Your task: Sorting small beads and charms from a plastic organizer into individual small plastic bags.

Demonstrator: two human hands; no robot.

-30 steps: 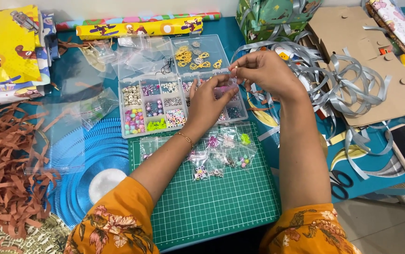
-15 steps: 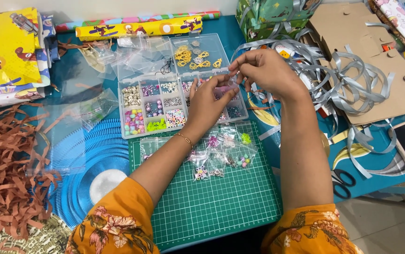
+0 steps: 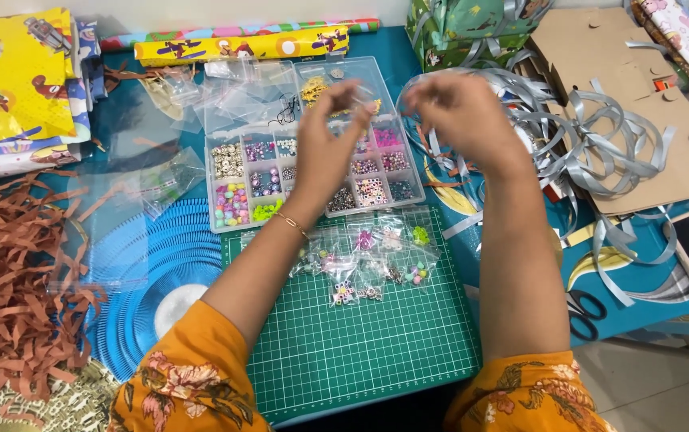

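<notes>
Both hands, left hand (image 3: 330, 140) and right hand (image 3: 458, 116), pinch something too blurry to tell above the clear plastic bead box (image 3: 312, 144) near the bench's far edge, so a slip might spill beads.

1. Beneath our hands we see a clear plastic bead box (image 3: 312, 160), glossy, its compartments full of shiny plastic beads.
2. Nearer us than the hands lies a green cutting mat (image 3: 360, 336), matt and rubbery, with small glossy plastic bags (image 3: 368, 260) on it.
3. Right of our right hand (image 3: 460, 112) curls silver ribbon (image 3: 608, 144), smooth with a satin sheen, over matt brown cardboard (image 3: 680, 120).
4. Far left of our left hand (image 3: 328, 140) sits crinkled brown paper shred (image 3: 8, 288), rough and dull.
5. Beyond the hands lie glossy wrapping paper rolls (image 3: 240, 44).
</notes>
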